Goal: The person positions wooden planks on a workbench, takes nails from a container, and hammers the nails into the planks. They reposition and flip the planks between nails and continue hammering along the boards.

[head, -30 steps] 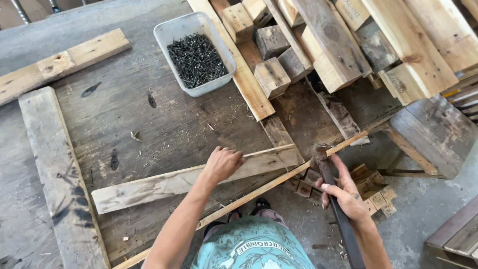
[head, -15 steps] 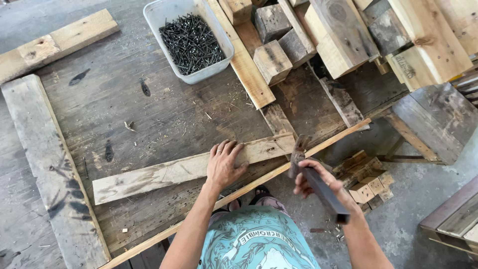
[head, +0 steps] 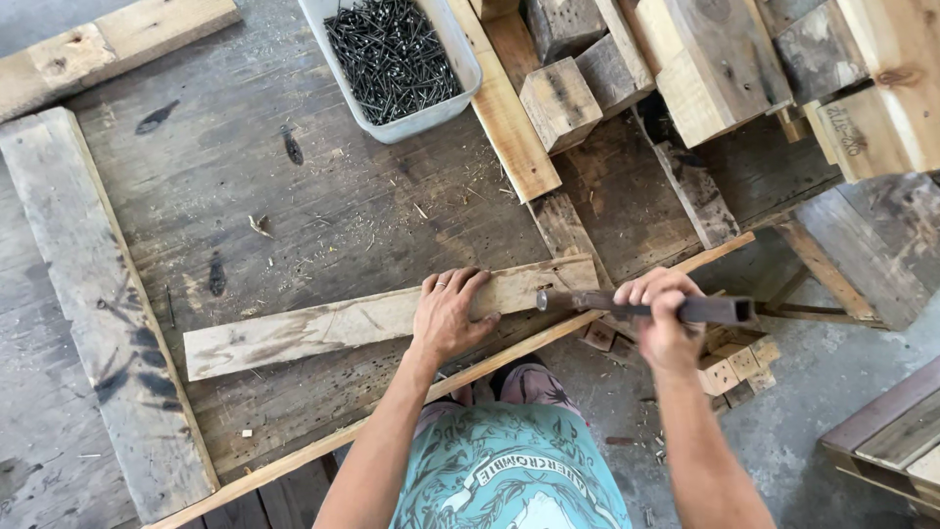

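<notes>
Left hand [head: 452, 315] flat on plank [head: 382, 315], fingers spread; right hand [head: 661, 312] clenched round hammer [head: 636, 305], head at plank's right end.

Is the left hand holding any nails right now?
No, the left hand lies flat with spread fingers on the weathered plank, while the nails sit in the plastic tub farther up the table.

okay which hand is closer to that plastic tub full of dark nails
Left. The left hand presses on the weathered board, below the nail tub. The right hand grips a hammer farther to the right.
</notes>
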